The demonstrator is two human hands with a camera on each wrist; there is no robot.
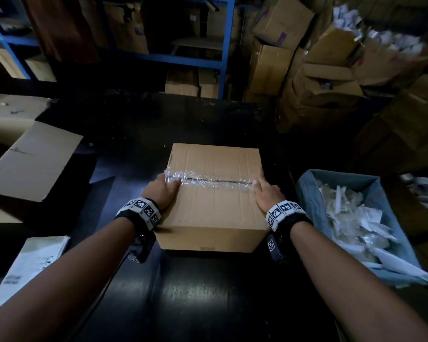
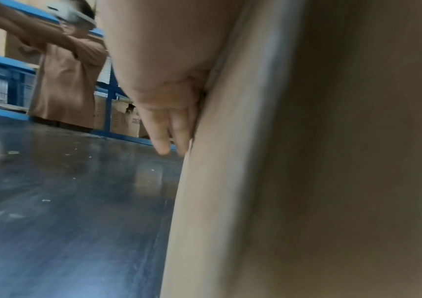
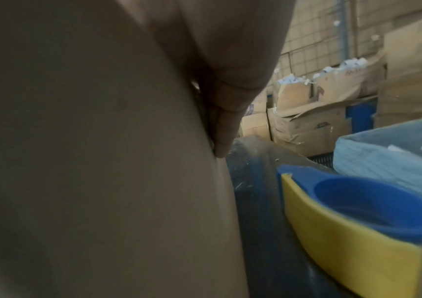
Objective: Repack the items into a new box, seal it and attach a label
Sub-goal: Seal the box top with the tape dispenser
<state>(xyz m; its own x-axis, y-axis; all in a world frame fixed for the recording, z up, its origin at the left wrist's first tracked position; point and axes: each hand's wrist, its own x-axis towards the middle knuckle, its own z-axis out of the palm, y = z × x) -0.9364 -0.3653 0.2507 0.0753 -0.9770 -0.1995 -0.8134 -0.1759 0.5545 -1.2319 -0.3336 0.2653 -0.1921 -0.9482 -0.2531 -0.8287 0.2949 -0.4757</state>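
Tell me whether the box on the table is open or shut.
Shut: the box's top flaps meet under clear tape along the seam.

- A dark, glossy table (image 1: 183, 299) is seen across the centre, with a patch of light reflected at 6 o'clock.
- Blue metal shelving (image 1: 226, 45) is set at 12 o'clock, with cartons stored on it.
- Stacked cardboard cartons (image 1: 277, 58) are piled from 1 to 3 o'clock, some crushed and torn.
- The room is dimly lit.
- A person in a tan shirt (image 2: 67, 80) is seen by the shelving in the left wrist view.
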